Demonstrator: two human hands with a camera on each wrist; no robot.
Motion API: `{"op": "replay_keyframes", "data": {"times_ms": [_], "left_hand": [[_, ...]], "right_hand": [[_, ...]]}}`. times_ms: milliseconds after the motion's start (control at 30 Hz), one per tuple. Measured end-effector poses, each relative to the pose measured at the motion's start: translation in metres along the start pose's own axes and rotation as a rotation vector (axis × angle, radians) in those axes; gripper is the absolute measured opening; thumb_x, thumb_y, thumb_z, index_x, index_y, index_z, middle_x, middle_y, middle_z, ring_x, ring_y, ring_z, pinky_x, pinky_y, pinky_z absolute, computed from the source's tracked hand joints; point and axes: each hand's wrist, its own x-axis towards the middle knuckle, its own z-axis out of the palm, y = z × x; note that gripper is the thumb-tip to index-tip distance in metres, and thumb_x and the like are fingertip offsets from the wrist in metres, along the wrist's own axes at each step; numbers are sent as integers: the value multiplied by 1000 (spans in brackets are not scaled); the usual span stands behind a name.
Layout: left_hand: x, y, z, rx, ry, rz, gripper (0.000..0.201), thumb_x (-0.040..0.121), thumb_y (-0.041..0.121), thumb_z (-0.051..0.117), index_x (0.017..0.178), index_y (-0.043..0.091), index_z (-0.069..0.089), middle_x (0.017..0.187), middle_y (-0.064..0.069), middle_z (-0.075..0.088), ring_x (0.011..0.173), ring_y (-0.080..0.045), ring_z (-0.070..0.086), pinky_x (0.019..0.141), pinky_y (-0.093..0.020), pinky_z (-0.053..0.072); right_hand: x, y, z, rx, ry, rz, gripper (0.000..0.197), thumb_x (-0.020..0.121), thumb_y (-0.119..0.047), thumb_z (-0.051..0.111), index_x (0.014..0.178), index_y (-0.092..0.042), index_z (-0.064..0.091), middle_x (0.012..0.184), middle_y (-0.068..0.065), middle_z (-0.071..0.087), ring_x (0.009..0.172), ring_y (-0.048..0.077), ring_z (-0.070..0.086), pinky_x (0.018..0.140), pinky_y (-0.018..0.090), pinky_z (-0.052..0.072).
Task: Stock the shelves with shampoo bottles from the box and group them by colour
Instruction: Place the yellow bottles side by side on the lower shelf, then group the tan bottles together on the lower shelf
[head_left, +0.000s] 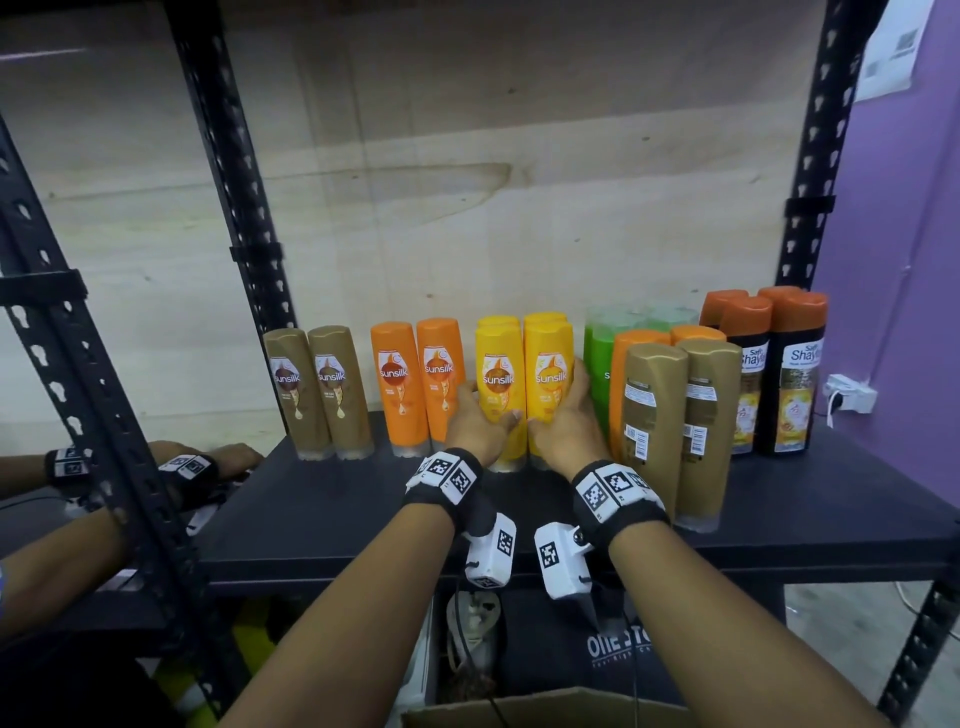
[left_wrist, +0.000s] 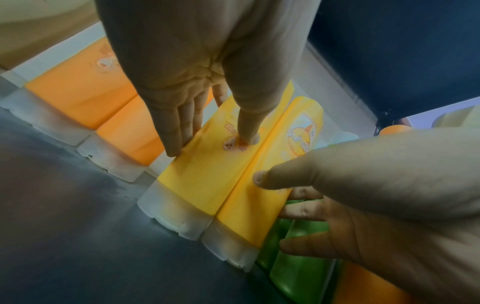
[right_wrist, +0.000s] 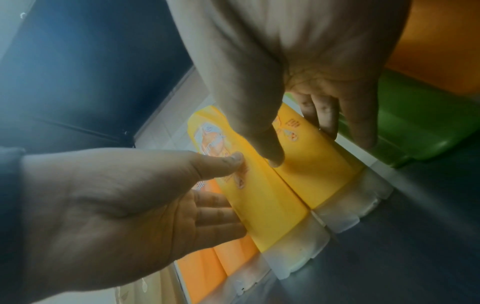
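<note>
Two yellow Sunsilk bottles stand side by side, caps down, mid-shelf. My left hand (head_left: 482, 410) grips the left yellow bottle (head_left: 497, 358), thumb on its front and fingers round its left side. My right hand (head_left: 557, 402) grips the right yellow bottle (head_left: 550, 353), fingers round its right side. In the left wrist view, my left hand (left_wrist: 211, 146) holds the left yellow bottle (left_wrist: 207, 179), which touches the right one (left_wrist: 249, 205). From the right wrist, my right hand (right_wrist: 311, 148) holds its bottle (right_wrist: 317, 176). More yellow bottles (head_left: 545, 316) stand behind.
On the black shelf (head_left: 363, 519), gold bottles (head_left: 317, 395) and orange bottles (head_left: 415, 389) stand left of the yellow ones. To the right are green bottles (head_left: 597, 353), two gold bottles (head_left: 680, 421) turned backwards, and black orange-capped bottles (head_left: 789, 374). The cardboard box (head_left: 545, 709) sits below. Another person's arms (head_left: 52, 561) reach in at left.
</note>
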Motion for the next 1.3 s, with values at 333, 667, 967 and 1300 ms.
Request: {"op": "replay_keyframes", "data": {"times_ms": [333, 667, 967, 1300], "left_hand": [[-31, -19, -1, 185, 41, 136, 51, 97, 31, 66, 141, 14, 47, 136, -10, 60, 127, -29, 56, 105, -42, 47], [-77, -15, 15, 345, 102, 369, 23, 98, 35, 61, 103, 14, 70, 97, -3, 71, 84, -18, 67, 75, -40, 57], [-102, -7, 50, 422, 59, 475, 21, 98, 39, 59, 102, 21, 68, 99, 3, 68, 86, -21, 67, 71, -41, 56], [-109, -2, 85, 197, -20, 536, 78, 91, 55, 61, 155, 31, 23, 137, 5, 47, 110, -14, 59, 86, -41, 56]], "right_hand": [[-41, 7, -22, -140, -22, -156, 43, 100, -37, 57, 137, -16, 53, 132, 7, 52, 122, 26, 56, 102, 41, 48], [-92, 19, -62, -340, 38, -418, 13, 99, -24, 54, 100, -16, 64, 102, 2, 58, 95, 19, 56, 75, 38, 51], [-117, 46, -110, -208, 176, -454, 10, 100, -23, 53, 105, -20, 61, 101, -5, 59, 84, 12, 58, 71, 36, 53], [-106, 93, -138, 17, 469, -379, 21, 97, -16, 60, 118, -18, 60, 113, -3, 54, 99, 8, 59, 86, 30, 54]]}}
